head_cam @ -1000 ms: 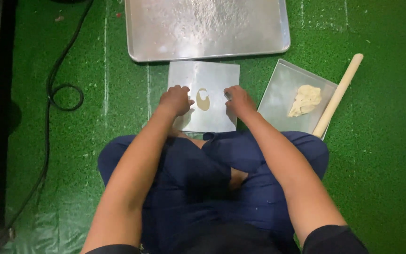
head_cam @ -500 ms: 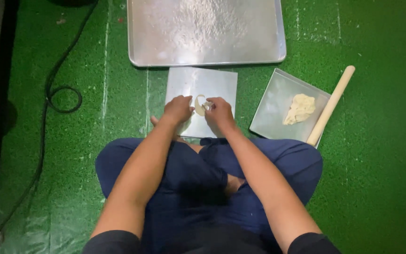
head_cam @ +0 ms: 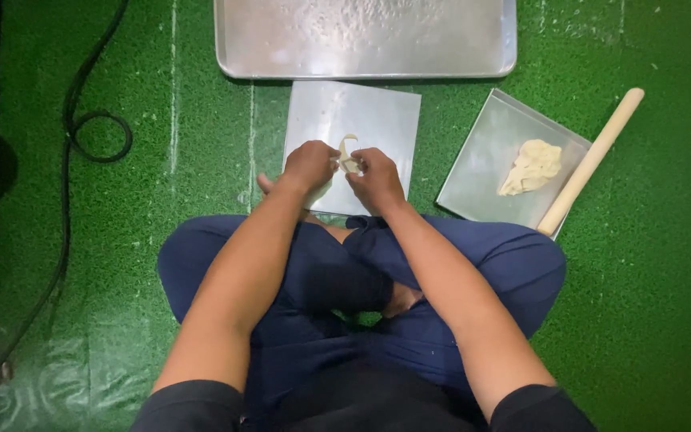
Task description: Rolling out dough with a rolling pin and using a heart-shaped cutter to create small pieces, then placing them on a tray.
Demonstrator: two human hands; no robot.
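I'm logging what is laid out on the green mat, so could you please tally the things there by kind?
Metal trays: 2, a large baking tray and a small square tray
Flat square board: 1
Dough pieces: 2, a thin piece between left hand and right hand, and a lump in the small tray
Wooden rolling pin: 1
Black cable: 1
Total: 7

Small pale dough piece [head_cam: 349, 157], thin and curled, lifted just above a square metal sheet [head_cam: 377, 112]
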